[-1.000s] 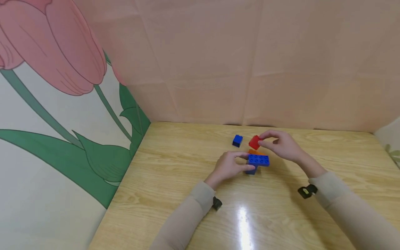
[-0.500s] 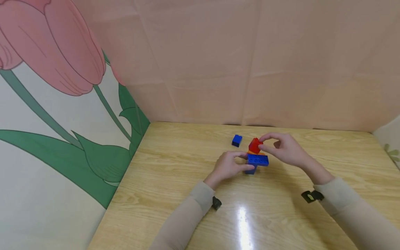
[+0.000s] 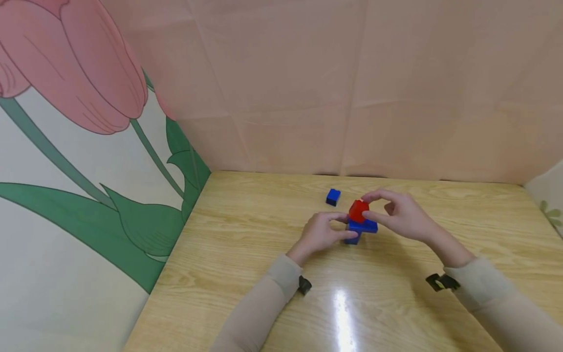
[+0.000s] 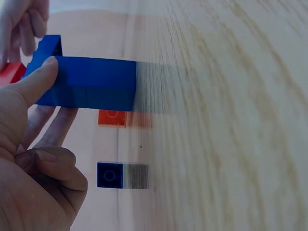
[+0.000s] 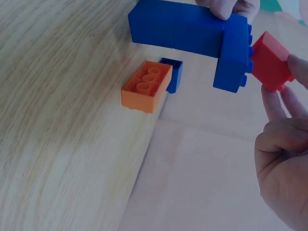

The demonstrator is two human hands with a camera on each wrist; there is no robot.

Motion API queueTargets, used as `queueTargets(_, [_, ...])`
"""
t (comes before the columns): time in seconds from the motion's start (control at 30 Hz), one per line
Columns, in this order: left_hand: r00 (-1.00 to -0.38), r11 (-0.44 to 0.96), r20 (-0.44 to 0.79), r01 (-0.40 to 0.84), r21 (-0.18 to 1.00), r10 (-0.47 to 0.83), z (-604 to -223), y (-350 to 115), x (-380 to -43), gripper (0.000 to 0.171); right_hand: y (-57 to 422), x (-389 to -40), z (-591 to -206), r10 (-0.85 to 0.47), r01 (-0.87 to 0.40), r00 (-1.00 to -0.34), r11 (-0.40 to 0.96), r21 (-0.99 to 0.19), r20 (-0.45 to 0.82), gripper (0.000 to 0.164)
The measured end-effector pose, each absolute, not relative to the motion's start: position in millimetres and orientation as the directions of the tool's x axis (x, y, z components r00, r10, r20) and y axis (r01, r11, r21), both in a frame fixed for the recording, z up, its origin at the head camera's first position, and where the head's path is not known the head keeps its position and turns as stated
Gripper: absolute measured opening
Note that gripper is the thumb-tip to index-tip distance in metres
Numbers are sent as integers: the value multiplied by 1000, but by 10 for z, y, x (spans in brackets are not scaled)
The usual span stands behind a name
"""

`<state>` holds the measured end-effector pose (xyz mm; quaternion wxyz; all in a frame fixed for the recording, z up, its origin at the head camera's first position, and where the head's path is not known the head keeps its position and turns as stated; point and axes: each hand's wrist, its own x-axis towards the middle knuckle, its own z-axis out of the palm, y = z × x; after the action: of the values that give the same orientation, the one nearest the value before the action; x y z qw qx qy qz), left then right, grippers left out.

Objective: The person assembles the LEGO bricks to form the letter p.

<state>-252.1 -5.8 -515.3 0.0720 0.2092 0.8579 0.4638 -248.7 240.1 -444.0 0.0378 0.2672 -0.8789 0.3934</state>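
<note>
My left hand [image 3: 322,238] grips a blue stack [image 4: 96,82] of toy building bricks standing on the table. Two blue blocks form its column, and a longer blue brick [image 5: 232,55] with studs lies across the top, overhanging to the right. Between thumb and fingertips my right hand [image 3: 406,215] pinches a red brick [image 3: 358,211] just over that top brick. The red brick is tilted against the studs in the right wrist view [image 5: 269,60]; whether it touches them I cannot tell.
Behind the stack, an orange brick [image 5: 147,86] lies with its hollow underside showing; the head view hides it. A small blue brick [image 3: 333,197] lies farther back on the wooden table [image 3: 246,210]. A pink cloth [image 3: 281,98] hangs along the table's back edge.
My right hand has brought the red brick down and toward me, from behind the stack to over its top brick. My left hand has stayed on the stack.
</note>
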Motion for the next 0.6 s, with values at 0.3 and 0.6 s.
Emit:
queueTargets(0.3, [-902, 481, 62, 284, 830, 427, -5156, -71, -2519, 44, 2394, -2440, -4458, -456, -519, -839, 511, -686, 295, 32])
queueTargets(0.6, [-899, 478, 81, 303, 825, 430, -5168, -62, -2520, 43, 2361, -2435, -4482, -497, -584, -796, 479, -656, 346, 34])
